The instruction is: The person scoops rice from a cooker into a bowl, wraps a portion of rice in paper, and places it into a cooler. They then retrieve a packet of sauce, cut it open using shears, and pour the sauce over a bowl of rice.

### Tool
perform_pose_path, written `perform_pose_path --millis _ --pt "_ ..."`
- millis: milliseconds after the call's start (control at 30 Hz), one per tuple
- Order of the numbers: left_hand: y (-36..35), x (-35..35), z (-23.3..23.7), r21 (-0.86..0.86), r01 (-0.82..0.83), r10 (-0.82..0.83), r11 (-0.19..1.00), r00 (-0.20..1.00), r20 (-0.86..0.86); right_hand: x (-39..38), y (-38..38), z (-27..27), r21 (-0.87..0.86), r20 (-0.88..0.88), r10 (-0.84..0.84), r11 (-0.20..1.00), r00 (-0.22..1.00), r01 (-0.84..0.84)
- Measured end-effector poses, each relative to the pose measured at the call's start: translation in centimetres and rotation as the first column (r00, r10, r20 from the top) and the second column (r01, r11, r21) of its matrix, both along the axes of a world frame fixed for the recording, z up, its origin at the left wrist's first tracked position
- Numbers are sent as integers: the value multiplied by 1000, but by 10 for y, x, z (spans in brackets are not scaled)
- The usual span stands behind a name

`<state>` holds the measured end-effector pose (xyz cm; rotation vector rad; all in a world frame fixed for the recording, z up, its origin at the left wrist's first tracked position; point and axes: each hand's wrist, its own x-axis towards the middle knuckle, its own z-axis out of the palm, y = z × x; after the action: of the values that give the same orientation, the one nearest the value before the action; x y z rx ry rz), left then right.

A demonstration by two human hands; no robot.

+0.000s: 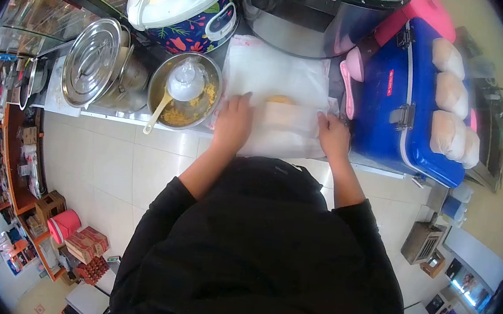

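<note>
White paper sheets (275, 68) lie in a stack on the counter. A pale tan food item (279, 100) shows just above a folded edge of the top sheet, its lower part covered by the paper. My left hand (234, 121) is at the left edge of the fold, fingers closed on the paper. At the right edge my right hand (333, 134) pinches the same paper between thumb and fingers. Left of my left hand stands a metal bowl (211, 108) with yellowish crumbs, a spoon (158, 111) and a clear plastic-covered item (185, 80).
A floral pot (197, 30) and a lidded steel pot (134, 85) stand at the left. Behind the paper is a large rice container (287, 36). Pink ladles (348, 87) lie beside a blue cooler (384, 103), which carries several wrapped rolls (451, 94).
</note>
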<state>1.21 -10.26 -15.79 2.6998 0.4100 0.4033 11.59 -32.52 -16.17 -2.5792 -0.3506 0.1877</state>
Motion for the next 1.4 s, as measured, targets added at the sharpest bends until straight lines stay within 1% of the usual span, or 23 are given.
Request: perform_pose_path --millis 33,67,133,233,333,367,433,533,633,733,767,833,867,933,967,1033,1100,1200,1300,1400 --pt "-2 0 1 154 32 -51 988 991 122 2 -1 0 -36 -1 5 999 1000 -6" --pt "-5 -4 1 223 174 -211 959 965 154 5 -2 0 -81 -34 5 997 999 -8" --pt "-10 -13 0 368 425 -511 827 841 178 10 -1 2 -169 -102 2 985 995 -19" --pt "-20 -7 -5 302 540 -570 786 821 15 21 10 7 -203 76 -12 979 997 27" --pt "-21 -2 -5 334 511 -540 792 842 -8 56 25 -6 -53 246 202 979 948 -195" --pt "-21 0 -5 342 502 -529 794 849 -17 67 32 -11 -42 271 271 962 924 -270" --pt "-23 4 -4 300 495 -513 815 858 -20 84 51 -19 -25 325 403 908 856 -418" --pt "-25 9 -1 278 486 -503 829 864 -13 92 68 -25 -246 232 450 885 863 -395" --pt "-23 16 -1 290 477 -500 830 866 6 93 75 -24 -232 147 381 910 913 -343" --pt "-17 26 -6 299 475 -500 827 866 9 95 75 -16 -226 91 373 911 923 -346" --pt "-15 31 -8 301 476 -501 827 866 8 95 73 -13 -129 114 388 919 914 -374" --pt "-11 43 -5 242 432 -450 869 893 19 92 66 -5 66 163 410 903 898 -424" --pt "-10 48 -3 212 410 -424 887 905 25 88 62 -1 65 180 436 889 882 -453" --pt "-8 54 15 188 291 -313 938 945 98 75 51 14 60 215 484 861 848 -506" --pt "-7 56 20 172 233 -257 957 957 132 67 46 22 27 231 527 837 818 -547" --pt "2 58 17 181 260 -280 948 955 95 48 35 34 -38 257 609 782 750 -622" --pt "6 59 17 224 298 -320 928 945 69 31 28 34 -51 275 610 782 744 -622" --pt "11 54 9 241 349 -361 906 933 6 13 20 30 -45 288 599 788 747 -614" --pt "18 41 1 335 351 -399 874 913 86 4 13 25 -27 301 568 808 766 -589" --pt "28 23 -9 339 429 -483 837 871 92 -6 5 18 12 291 555 812 779 -583"
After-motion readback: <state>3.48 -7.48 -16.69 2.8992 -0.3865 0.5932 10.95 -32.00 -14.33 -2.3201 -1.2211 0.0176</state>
